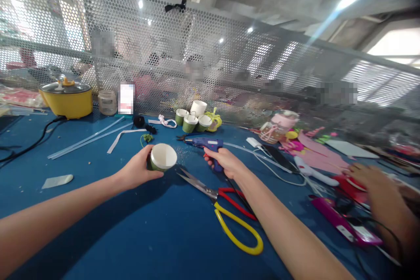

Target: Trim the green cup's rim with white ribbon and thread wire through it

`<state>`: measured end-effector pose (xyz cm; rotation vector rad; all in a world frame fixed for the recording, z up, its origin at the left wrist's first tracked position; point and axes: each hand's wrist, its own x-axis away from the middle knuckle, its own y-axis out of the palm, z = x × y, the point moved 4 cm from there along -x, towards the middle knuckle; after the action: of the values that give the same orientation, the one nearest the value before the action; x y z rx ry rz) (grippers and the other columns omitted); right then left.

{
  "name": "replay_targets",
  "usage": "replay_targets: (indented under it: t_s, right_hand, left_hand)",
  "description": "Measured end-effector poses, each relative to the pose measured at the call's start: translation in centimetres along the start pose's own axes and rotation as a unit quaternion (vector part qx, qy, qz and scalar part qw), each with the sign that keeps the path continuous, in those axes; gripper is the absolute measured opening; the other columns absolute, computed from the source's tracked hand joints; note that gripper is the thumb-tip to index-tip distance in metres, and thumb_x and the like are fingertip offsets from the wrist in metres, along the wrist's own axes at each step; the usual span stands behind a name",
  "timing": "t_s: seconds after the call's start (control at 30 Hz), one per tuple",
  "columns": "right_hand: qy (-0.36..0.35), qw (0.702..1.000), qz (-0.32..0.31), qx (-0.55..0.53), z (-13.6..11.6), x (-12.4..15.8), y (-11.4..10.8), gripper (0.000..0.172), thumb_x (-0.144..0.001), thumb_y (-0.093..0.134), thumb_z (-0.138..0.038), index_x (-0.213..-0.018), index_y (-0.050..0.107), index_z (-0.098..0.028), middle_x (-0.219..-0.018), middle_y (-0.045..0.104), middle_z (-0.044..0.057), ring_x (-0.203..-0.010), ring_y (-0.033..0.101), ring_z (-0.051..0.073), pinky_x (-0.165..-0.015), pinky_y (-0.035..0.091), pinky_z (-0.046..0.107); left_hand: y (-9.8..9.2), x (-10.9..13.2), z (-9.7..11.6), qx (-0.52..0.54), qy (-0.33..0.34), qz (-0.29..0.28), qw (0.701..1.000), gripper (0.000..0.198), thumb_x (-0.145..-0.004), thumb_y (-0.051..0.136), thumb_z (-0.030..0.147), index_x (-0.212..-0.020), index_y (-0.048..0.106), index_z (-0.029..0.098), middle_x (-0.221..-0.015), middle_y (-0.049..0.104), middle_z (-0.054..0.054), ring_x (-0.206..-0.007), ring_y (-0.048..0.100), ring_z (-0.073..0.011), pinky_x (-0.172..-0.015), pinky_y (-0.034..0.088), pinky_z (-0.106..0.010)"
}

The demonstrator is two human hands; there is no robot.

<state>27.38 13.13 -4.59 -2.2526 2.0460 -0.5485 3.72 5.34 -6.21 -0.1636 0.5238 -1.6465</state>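
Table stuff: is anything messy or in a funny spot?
Yes. The scissors lie partly open on the blue table, right beside the bare forearm of the right hand, which grips a glue gun. The left hand holds a cup tipped sideways.

paper cup (161,157), perhaps matt, glossy plastic glue gun (206,143)

The cup (162,157) is small, green outside and white inside (paper, by the look). It is tilted with its open mouth toward the near edge, and the left hand (136,170) grips it near the middle of the table (131,236). The blue glue gun (205,142) sits near the cup, nozzle pointing left, handle in the right hand (223,162).
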Motion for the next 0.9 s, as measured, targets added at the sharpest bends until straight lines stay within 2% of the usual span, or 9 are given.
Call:
replay_targets:
  t_s: [0.2,0.3,0.47,0.57,0.7,0.8,0.9]
  right_hand:
    - [-0.013,0.997,0.009,0.078,0.8,-1.6,0.3,0.029,-0.071,0.064,-0.032,-0.053,0.052,-0.013,-0.043,0.051,-0.001,-0.038,0.047,0.007,-0.038,0.039,0.019]
    - [-0.023,0.989,0.031,0.143,1.2,-2.3,0.0,0.031,-0.074,0.059,-0.037,-0.055,0.052,-0.014,-0.045,0.053,0.0,-0.038,0.048,0.008,-0.042,0.04,0.02]
    - [-0.04,0.954,0.07,0.29,1.4,-2.9,-0.7,0.039,-0.076,0.051,-0.046,-0.053,0.052,-0.015,-0.048,0.057,0.004,-0.038,0.05,0.011,-0.045,0.037,0.023]
    - [-0.036,0.926,0.08,0.367,1.3,-2.9,-0.8,0.04,-0.079,0.045,-0.048,-0.06,0.055,-0.015,-0.049,0.059,0.007,-0.038,0.053,0.015,-0.044,0.037,0.026]
    - [-0.033,0.888,0.083,0.452,1.2,-3.1,-0.5,0.04,-0.082,0.039,-0.047,-0.069,0.057,-0.014,-0.052,0.061,0.011,-0.045,0.059,0.021,-0.049,0.039,0.028]
    - [-0.035,0.858,0.092,0.505,1.1,-3.1,-0.3,0.039,-0.083,0.039,-0.045,-0.071,0.058,-0.014,-0.067,0.065,0.016,-0.066,0.063,0.026,-0.055,0.039,0.029]
    - [-0.026,0.832,0.103,0.545,0.8,-2.8,-0.3,0.039,-0.082,0.038,-0.047,-0.073,0.058,-0.014,-0.079,0.065,0.017,-0.079,0.061,0.03,-0.057,0.038,0.031]
  left_hand:
    - [1.5,-2.7,-1.2,-0.015,0.02,0.047,0.999,0.059,-0.057,0.069,0.026,-0.108,0.043,0.015,-0.11,0.054,-0.012,-0.104,0.05,-0.0262,-0.09,0.038,-0.042]
    - [1.5,-3.4,-1.8,-0.012,0.011,0.046,0.999,0.057,-0.058,0.068,0.028,-0.107,0.043,0.015,-0.108,0.055,-0.011,-0.102,0.051,-0.0255,-0.089,0.038,-0.041]
    - [1.3,-3.6,-2.6,-0.014,0.007,0.031,0.999,0.057,-0.059,0.068,0.03,-0.109,0.043,0.016,-0.11,0.055,-0.011,-0.103,0.05,-0.0257,-0.089,0.038,-0.041]
    - [1.0,-3.4,-3.0,-0.031,0.01,0.02,0.999,0.06,-0.059,0.068,0.029,-0.111,0.042,0.016,-0.112,0.055,-0.012,-0.104,0.049,-0.0264,-0.09,0.038,-0.041]
    - [-0.9,-3.2,-2.7,-0.121,0.015,0.009,0.992,0.067,-0.057,0.069,0.028,-0.116,0.042,0.013,-0.112,0.052,-0.014,-0.101,0.051,-0.0264,-0.087,0.04,-0.039]
    - [-3.3,-3.4,-2.4,-0.233,0.006,0.001,0.972,0.047,-0.065,0.061,0.028,-0.109,0.051,0.017,-0.103,0.054,-0.01,-0.091,0.055,-0.0237,-0.081,0.043,-0.037]
    - [-5.6,-4.2,-2.8,-0.326,-0.027,-0.021,0.945,0.044,-0.066,0.06,0.026,-0.108,0.052,0.018,-0.107,0.053,-0.011,-0.094,0.054,-0.0254,-0.081,0.043,-0.036]
